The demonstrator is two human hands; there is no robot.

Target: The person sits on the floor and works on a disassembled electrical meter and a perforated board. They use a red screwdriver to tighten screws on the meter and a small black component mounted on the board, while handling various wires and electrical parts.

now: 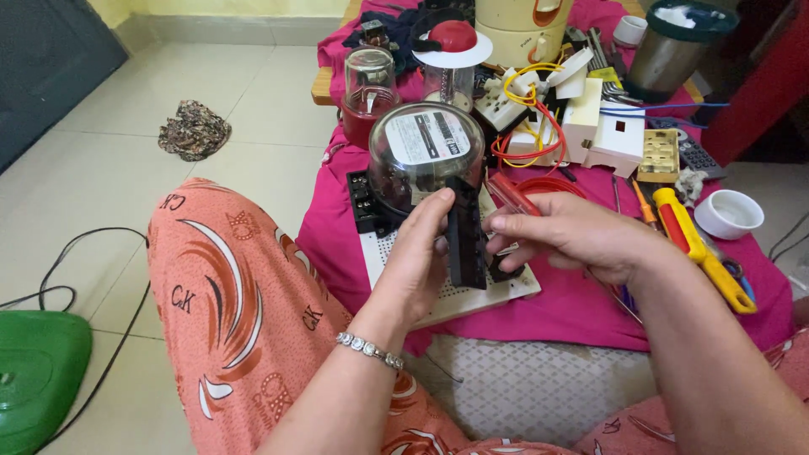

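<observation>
My left hand [421, 244] grips the black cover [466, 236], standing tall from 12 to 6 o'clock, while my right hand [573, 236] pinches its side from 3 o'clock, both touching it.

White bowl [730, 212], yellow-red screwdriver [704, 248], crumpled cloth [195, 130], green object [38, 371].

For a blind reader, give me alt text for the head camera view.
Left hand holds an upright black plastic block beside a glass-domed meter; right hand grips a red-handled tool, over a cluttered pink cloth.
</observation>
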